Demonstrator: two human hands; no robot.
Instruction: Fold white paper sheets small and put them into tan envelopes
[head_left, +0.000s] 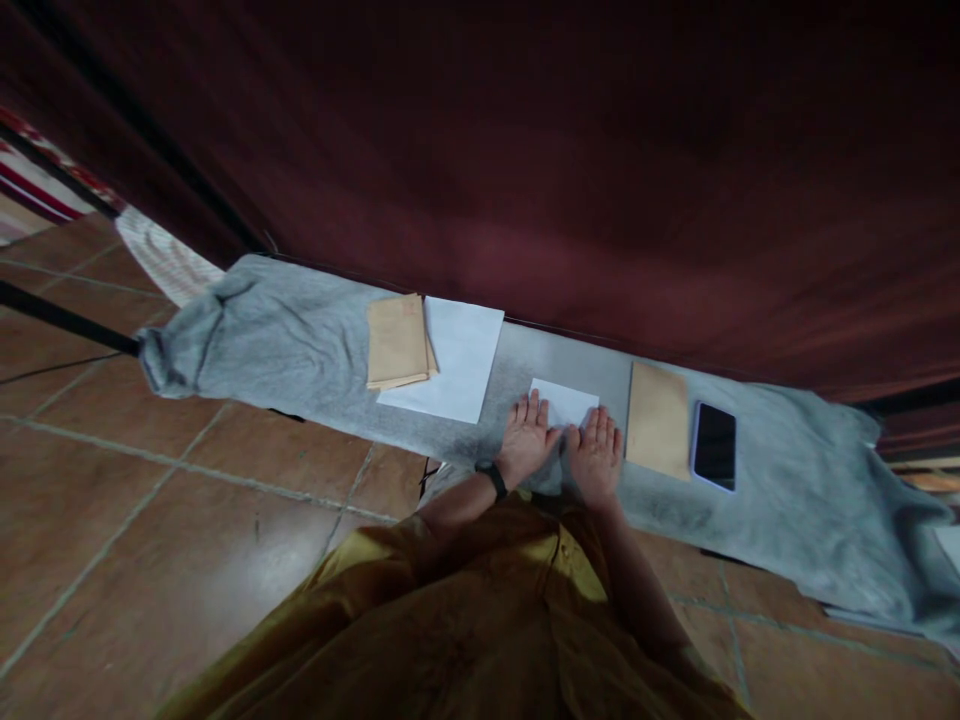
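I am judging the likeliest slip to be the folded white paper (568,400) skating on the grey cloth (300,350) that is covering the desk. The cloth is looking loose and rumpled at its ends, so an uneven push could be dragging cloth and paper together and skewing the edges. A sideways shove could also be nudging the brown envelope (658,433) just beside my right grip (596,452), with the phone (714,445) lying just beyond it. Both grips are lying released, palms down and fingers spread, grasping nothing. My left grip (527,433) and my right are resting side by side on the paper's near edge. The rest of the paper is showing past my fingertips. Well apart on the left, a stack of brown envelopes (396,340) is lying on larger white sheets (461,365).
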